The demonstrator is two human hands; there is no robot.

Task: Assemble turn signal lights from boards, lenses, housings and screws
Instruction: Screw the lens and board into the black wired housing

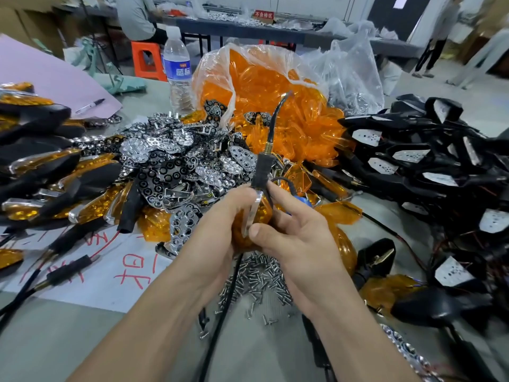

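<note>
My left hand [220, 224] and my right hand [297, 232] hold one turn signal light [257, 213] between them, just above the table's middle. Its amber lens and clear edge strip show between my palms. Its black stem [263, 168] with a brass collar and a black cable points up and away from me. My right thumb presses on the clear strip. A pile of small silver screws [259, 279] lies right below my hands. Chrome reflector boards [176, 161] are heaped beyond my left hand. Black housings [418, 155] with white boards are stacked at the right.
A plastic bag of amber lenses [264, 86] stands at the back centre, beside a water bottle [177, 70]. Finished lights [41, 172] lie stacked at the left. A white sheet with red writing [110, 268] covers the near left table. People are at a far bench.
</note>
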